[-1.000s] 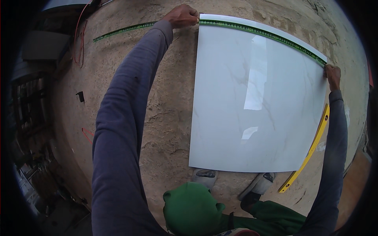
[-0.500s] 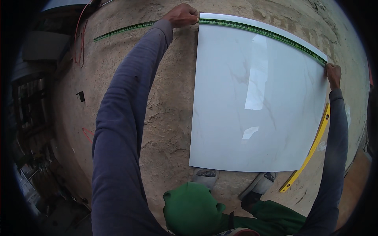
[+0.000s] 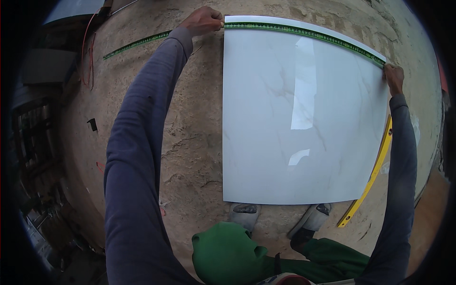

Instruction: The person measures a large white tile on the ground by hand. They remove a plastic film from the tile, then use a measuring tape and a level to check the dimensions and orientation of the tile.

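Note:
A large white tile [image 3: 259,123] with faint veins lies on rough ground in front of me. Along its far edge stretches a green tape measure blade [image 3: 308,33]. My left hand [image 3: 203,22] is closed, pinching the blade at the tile's far left corner. Past that hand the blade runs on to the left, above or along the ground. At the far right corner my right hand [image 3: 394,79] closes on the blade where it reaches the tile's edge. Whatever lies inside that fist is hidden.
A yellow spirit level [image 3: 366,186] lies beside the tile's right edge. My slippered feet [image 3: 244,213] are at its near edge. To the left are a small black piece [image 3: 92,125], an orange-red cord [image 3: 88,61] and dark clutter [image 3: 40,137].
The whole scene has shifted slightly left in the view. Both hands keep hold of the tape measure blade at the same two corners; the tile stays in place beneath it.

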Tool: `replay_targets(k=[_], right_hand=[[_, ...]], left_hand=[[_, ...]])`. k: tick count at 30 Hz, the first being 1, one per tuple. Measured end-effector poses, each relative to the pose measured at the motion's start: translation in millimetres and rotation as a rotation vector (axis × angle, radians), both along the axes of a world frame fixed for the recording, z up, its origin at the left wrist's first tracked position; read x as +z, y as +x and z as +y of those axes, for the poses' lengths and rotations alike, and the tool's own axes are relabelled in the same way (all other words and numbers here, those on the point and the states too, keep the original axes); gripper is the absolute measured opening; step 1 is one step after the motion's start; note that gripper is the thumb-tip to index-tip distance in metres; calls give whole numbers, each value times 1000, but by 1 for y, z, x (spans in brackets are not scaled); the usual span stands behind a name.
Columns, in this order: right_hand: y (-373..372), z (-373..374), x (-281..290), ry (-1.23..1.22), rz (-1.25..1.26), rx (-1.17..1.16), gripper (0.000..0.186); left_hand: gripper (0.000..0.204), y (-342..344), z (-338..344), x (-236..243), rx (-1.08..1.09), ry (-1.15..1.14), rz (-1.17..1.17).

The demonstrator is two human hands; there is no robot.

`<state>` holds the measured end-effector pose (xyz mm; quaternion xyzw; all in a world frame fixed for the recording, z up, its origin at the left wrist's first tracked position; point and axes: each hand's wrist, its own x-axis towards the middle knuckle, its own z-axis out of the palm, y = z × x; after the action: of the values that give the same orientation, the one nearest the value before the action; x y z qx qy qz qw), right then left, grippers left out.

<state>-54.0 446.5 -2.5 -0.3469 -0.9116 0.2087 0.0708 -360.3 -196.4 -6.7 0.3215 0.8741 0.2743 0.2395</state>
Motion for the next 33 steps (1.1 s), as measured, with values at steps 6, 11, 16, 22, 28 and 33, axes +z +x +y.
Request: replay_targets(k=[6, 11, 16, 22, 28, 33], right_hand=[[-14, -59, -1, -101, 63, -28, 30], [-9, -31, 30, -9, 84, -126, 33], [103, -39, 70, 175, -6, 166, 28], [384, -97, 99, -105, -288, 120, 25], [547, -185, 80, -406, -241, -445, 16], [596, -231, 59, -520, 101, -728, 14]], left_hand=[[18, -11, -31, 12, 30, -22, -114], [17, 6, -16, -4, 1, 92, -127], [13, 34, -90, 26, 117, 144, -106], [15, 100, -205, 11, 251, 106, -241], [27, 106, -295, 6, 167, -311, 43], [36, 177, -49, 36, 232, -147, 522]])
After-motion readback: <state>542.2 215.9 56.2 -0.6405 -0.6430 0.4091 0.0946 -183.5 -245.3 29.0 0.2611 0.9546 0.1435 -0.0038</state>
